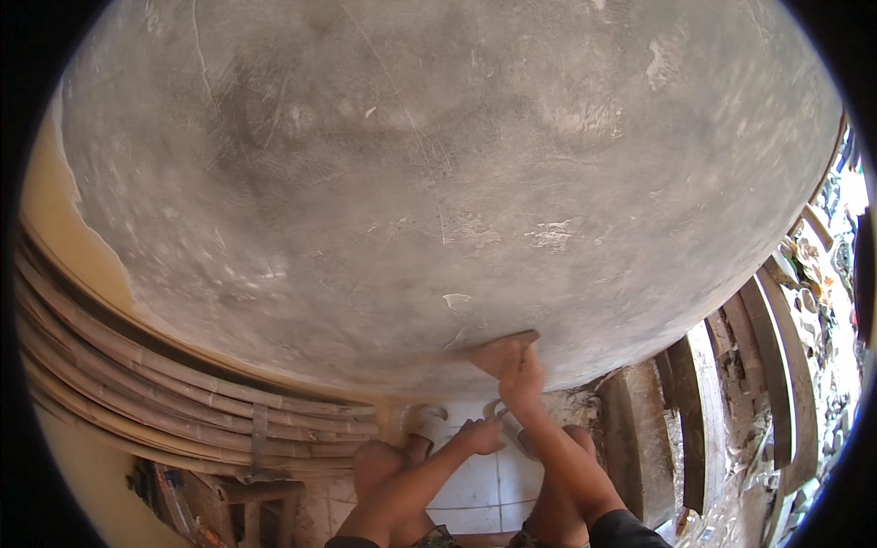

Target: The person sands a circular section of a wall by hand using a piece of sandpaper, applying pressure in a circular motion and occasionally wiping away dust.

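Observation:
A grey plastered wall [411, 192], marked with scratches and pale chipped patches, fills the upper view and bulges in the fisheye lens. My right hand [522, 377] grips a flat, reddish-brown plate tool [495, 355], perhaps a plastering float; its long edge lies along the lower part of the wall. The way its handle is held is hidden by my fingers. My left hand [482, 436] is lower, in front of my knees and apart from the wall. Its fingers look curled, but blur hides whether they hold anything.
Long bamboo poles [205, 418] lie stacked at left beside a yellow wall strip [75, 226]. Wooden planks [692, 425] lean at right, with bright clutter [822, 274] beyond. Below are white floor tiles [469, 483], my shoes [429, 419] and a wooden frame [264, 500].

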A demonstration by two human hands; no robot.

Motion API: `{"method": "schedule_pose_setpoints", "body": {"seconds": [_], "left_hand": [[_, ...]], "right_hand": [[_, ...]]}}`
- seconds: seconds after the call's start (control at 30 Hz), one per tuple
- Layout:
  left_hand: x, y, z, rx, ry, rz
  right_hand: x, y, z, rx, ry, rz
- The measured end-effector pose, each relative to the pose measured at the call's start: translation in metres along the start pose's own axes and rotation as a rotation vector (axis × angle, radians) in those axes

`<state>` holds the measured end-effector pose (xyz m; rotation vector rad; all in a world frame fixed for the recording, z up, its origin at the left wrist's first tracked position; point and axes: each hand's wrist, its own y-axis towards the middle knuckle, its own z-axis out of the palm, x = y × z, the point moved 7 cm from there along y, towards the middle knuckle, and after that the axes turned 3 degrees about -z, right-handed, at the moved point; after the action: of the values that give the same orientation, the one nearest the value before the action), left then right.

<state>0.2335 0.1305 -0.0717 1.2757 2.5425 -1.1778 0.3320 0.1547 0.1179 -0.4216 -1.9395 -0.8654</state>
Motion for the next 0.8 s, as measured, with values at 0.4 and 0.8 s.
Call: {"method": "schedule_pose_setpoints", "body": {"seconds": [0.4, 0.8], "left_hand": [[-0.008, 0.000, -0.001, 0.028, -0.023, 0.000], [0.003, -0.003, 0.007, 0.003, -0.006, -0.020]], "right_hand": [[-0.007, 0.001, 0.004, 0.029, 0.063, -0.001], [0.008, 0.004, -0.005, -0.042, 0.122, -0.053]]}}
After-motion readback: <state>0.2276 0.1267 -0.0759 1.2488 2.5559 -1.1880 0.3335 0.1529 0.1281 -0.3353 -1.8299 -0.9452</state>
